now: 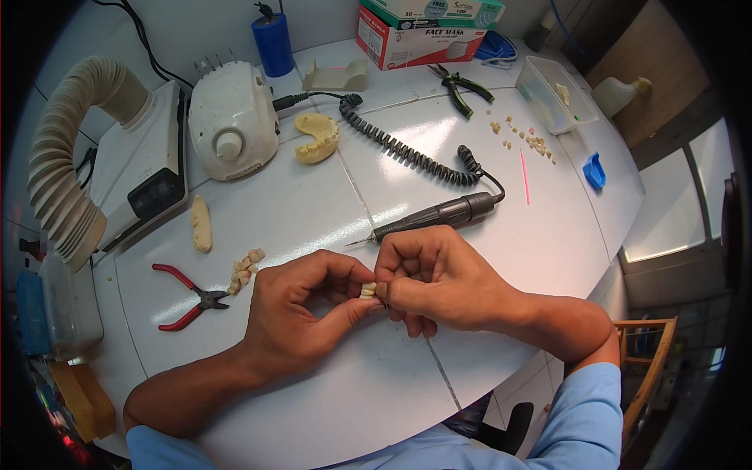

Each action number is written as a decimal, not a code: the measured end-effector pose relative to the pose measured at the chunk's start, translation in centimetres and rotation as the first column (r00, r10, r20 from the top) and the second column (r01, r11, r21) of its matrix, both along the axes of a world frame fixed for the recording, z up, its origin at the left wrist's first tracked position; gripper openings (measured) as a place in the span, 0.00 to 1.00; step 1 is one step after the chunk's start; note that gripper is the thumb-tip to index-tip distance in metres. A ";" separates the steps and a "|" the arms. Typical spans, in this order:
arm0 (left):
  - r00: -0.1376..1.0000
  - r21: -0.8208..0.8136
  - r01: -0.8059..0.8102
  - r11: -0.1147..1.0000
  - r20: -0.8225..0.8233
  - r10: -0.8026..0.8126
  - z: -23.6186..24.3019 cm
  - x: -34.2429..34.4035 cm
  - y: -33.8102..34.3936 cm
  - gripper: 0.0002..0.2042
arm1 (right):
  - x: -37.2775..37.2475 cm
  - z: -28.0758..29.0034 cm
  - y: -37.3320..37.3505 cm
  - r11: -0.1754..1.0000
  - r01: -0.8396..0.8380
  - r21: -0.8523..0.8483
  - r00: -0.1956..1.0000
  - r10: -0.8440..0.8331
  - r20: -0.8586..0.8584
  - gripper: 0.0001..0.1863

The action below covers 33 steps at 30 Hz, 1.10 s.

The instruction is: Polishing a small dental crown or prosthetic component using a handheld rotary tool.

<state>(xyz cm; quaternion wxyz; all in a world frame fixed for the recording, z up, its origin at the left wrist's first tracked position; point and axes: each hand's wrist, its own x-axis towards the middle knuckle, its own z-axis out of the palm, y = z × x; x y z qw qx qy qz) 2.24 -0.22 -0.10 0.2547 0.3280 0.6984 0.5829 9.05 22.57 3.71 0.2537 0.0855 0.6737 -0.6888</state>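
Near the middle of the table, my left hand point(294, 301) pinches a small cream-coloured set of artificial teeth point(367, 290) between thumb and fingers. My right hand point(442, 280) meets it from the other side, thumb and index finger closed at the right end of the teeth. Its other fingers curl underneath, and part of the piece is hidden by the fingertips. Just beyond the hands lies a black handpiece point(439, 214) with a thin metal bur, joined to a coiled cord point(407, 149). Left of my left hand are red-handled cutting pliers point(210, 299) and a cluster of artificial teeth point(245, 270).
A white drill control unit point(233, 121) and a ribbed suction hose point(66, 149) stand at left. Farther back are a yellow dental cast point(316, 139), black-green pliers point(462, 90) and boxes point(423, 43). Loose teeth point(536, 144), a pink stick point(525, 176) and a clear container point(552, 94) lie right.
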 end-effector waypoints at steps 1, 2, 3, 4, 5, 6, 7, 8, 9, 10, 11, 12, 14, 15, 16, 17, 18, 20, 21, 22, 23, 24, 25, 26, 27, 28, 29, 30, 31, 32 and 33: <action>0.999 0.004 0.015 1.000 -0.032 -0.015 0.0 0.0 0.0 0.13 | 0.0 0.0 0.0 1.000 -0.005 0.000 1.000 0.005 -0.005 0.07; 0.997 0.007 0.030 1.000 -0.064 -0.030 -0.1 0.0 0.0 0.13 | 0.0 0.0 0.1 1.000 -0.004 0.000 1.000 0.004 -0.004 0.07; 0.997 0.007 0.032 0.999 -0.064 -0.031 -0.1 0.0 0.0 0.13 | 0.0 0.1 0.1 1.000 -0.007 0.006 1.000 0.007 -0.014 0.07; 0.998 0.011 0.023 1.000 -0.061 -0.023 -0.1 0.0 0.0 0.12 | 0.0 0.1 0.1 1.000 -0.012 0.010 1.000 0.012 -0.024 0.07; 0.998 0.015 0.015 1.000 -0.059 -0.014 -0.2 0.1 0.0 0.12 | 0.0 0.1 0.1 1.000 -0.012 0.010 1.000 0.012 -0.024 0.07; 0.998 0.014 0.015 1.000 -0.059 -0.014 -0.4 0.2 0.0 0.12 | 0.0 0.1 0.0 1.000 -0.008 0.015 1.000 0.009 -0.017 0.07; 0.999 0.046 -0.021 0.999 -0.033 0.023 -0.9 0.3 0.1 0.12 | 0.0 0.1 0.0 1.000 -0.006 0.020 1.000 0.006 -0.010 0.07; 0.998 0.077 -0.058 0.995 -0.005 0.059 -1.1 0.3 0.1 0.12 | -0.1 0.1 0.0 1.000 -0.007 0.020 1.000 0.007 -0.010 0.07; 0.998 0.077 -0.059 0.995 -0.005 0.060 -1.0 0.3 0.1 0.12 | -0.1 0.2 0.1 1.000 -0.010 0.007 1.000 0.010 -0.013 0.07; 0.998 0.068 -0.049 0.996 -0.031 0.051 -0.8 0.3 0.1 0.12 | -0.1 0.1 0.1 1.000 -0.011 -0.007 1.000 0.011 -0.016 0.08; 0.997 0.058 -0.040 0.998 -0.057 0.043 -0.6 0.3 0.1 0.12 | -0.1 0.1 0.1 1.000 -0.010 -0.007 1.000 0.010 -0.015 0.08; 0.998 0.058 -0.039 0.998 -0.056 0.043 -0.4 0.2 0.1 0.12 | -0.1 0.1 0.1 1.000 -0.012 -0.007 1.000 0.012 -0.013 0.08; 0.996 0.015 0.021 1.000 -0.082 -0.020 0.0 0.1 0.0 0.11 | -0.1 0.1 0.0 1.000 -0.015 -0.005 1.000 0.015 -0.010 0.07; 0.997 0.015 0.021 1.000 -0.081 -0.019 -0.1 0.1 0.0 0.11 | -0.1 0.1 0.0 1.000 -0.016 0.002 1.000 0.016 -0.011 0.07; 0.994 0.015 0.021 1.000 -0.105 -0.020 0.0 0.1 0.0 0.11 | 0.0 0.2 0.0 1.000 -0.015 0.008 1.000 0.015 -0.015 0.07; 0.991 0.016 0.022 1.000 -0.129 -0.020 0.1 0.2 0.0 0.10 | 0.1 0.2 0.0 1.000 -0.014 0.007 1.000 0.014 -0.016 0.07; 0.991 0.015 0.024 1.000 -0.130 -0.022 0.2 0.2 0.1 0.10 | 0.1 0.2 0.1 1.000 -0.016 0.004 1.000 0.016 -0.019 0.07; 0.991 0.022 0.023 0.999 -0.132 -0.020 0.1 0.2 0.0 0.10 | 0.0 0.1 0.1 1.000 -0.018 0.002 1.000 0.018 -0.019 0.07; 0.991 0.022 0.025 0.999 -0.131 -0.022 0.1 0.2 0.0 0.10 | 0.0 0.2 0.0 1.000 -0.014 0.005 1.000 0.014 -0.012 0.07; 0.993 0.022 0.021 1.000 -0.121 -0.018 0.0 0.2 -0.1 0.10 | 0.0 0.2 0.0 1.000 -0.012 0.007 1.000 0.012 -0.006 0.07; 0.994 0.021 0.017 1.000 -0.111 -0.015 0.0 0.2 -0.1 0.10 | 0.0 0.2 0.0 1.000 -0.012 0.007 1.000 0.012 -0.006 0.07; 0.994 0.021 0.017 1.000 -0.111 -0.015 0.0 0.2 -0.1 0.10 | 0.0 0.3 0.0 1.000 -0.010 -0.006 1.000 0.010 0.003 0.08; 0.995 0.024 0.023 0.999 -0.101 -0.020 -0.1 0.2 -0.1 0.11 | 0.0 0.3 0.0 1.000 -0.009 -0.019 1.000 0.009 0.013 0.10; 0.995 0.027 0.029 0.999 -0.091 -0.026 -0.1 0.2 -0.1 0.11 | 0.0 0.3 0.0 1.000 -0.010 -0.019 1.000 0.010 0.013 0.10; 0.995 0.027 0.028 0.999 -0.091 -0.026 0.0 0.1 -0.1 0.11 | -0.1 0.2 0.0 1.000 -0.006 -0.014 1.000 0.007 0.008 0.10; 0.994 -0.001 0.037 0.999 -0.107 -0.037 0.2 0.1 -0.2 0.11 | 0.0 0.2 0.0 1.000 -0.003 -0.009 1.000 0.003 0.003 0.10; 0.991 -0.029 0.045 0.999 -0.121 -0.048 0.3 0.1 -0.2 0.11 | 0.0 0.2 0.0 1.000 -0.002 -0.009 1.000 0.002 0.004 0.10; 0.991 -0.029 0.045 0.999 -0.121 -0.049 0.2 0.2 -0.1 0.11 | 0.0 0.2 0.0 1.000 -0.005 0.008 1.000 0.005 -0.001 0.09; 0.998 -0.012 0.029 1.000 -0.064 -0.030 -0.1 0.2 -0.1 0.11 | -0.1 0.2 0.0 1.000 -0.008 0.026 1.000 0.008 -0.007 0.07; 1.000 0.003 0.011 1.000 -0.006 -0.011 -0.2 0.2 -0.1 0.11 | -0.1 0.2 -0.1 1.000 -0.009 0.026 1.000 0.009 -0.007 0.07; 1.000 0.003 0.011 1.000 -0.007 -0.011 -0.2 0.2 -0.1 0.11 | -0.1 0.3 -0.2 1.000 -0.002 0.021 1.000 0.002 0.006 0.07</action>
